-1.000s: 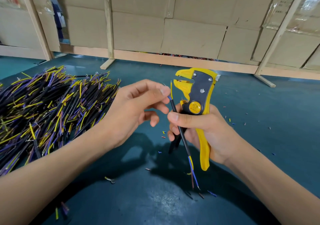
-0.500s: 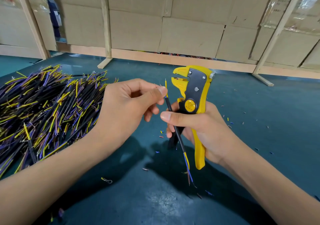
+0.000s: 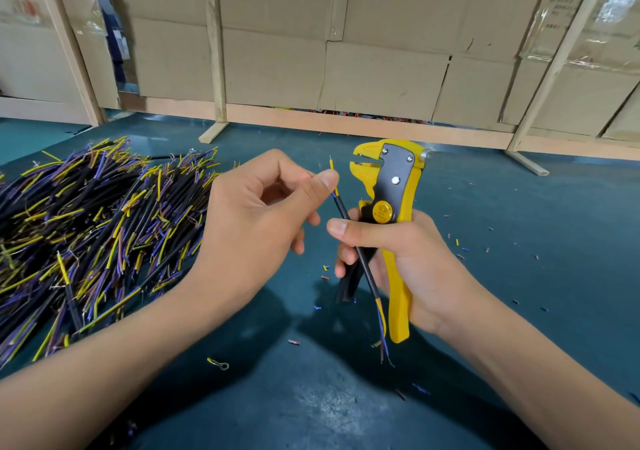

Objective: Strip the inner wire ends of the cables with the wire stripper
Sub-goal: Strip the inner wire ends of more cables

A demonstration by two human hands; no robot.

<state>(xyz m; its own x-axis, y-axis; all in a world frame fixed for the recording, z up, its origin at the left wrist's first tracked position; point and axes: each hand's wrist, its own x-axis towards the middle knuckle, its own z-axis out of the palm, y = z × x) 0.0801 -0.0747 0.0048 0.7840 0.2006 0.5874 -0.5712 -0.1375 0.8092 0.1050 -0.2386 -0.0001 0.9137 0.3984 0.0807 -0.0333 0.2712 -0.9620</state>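
Cable [image 3: 360, 259], black-sheathed, held slanted at scene centre above the teal table [image 3: 519, 276]; right hand [image 3: 398, 262] pins it with the thumb against the yellow wire stripper [image 3: 388, 200], which that hand also grips upright (jaws at top, facing left). Left hand [image 3: 256, 221] pinches the upper yellow inner wire [image 3: 331, 169] between thumb and forefinger. Cable pile [image 3: 97, 228] lies far left. Insulation scraps [image 3: 460, 249] scattered right.

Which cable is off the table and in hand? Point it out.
The single black cable beside the yellow wire stripper, pinched by the left hand and right hand; the rest lie in the pile.
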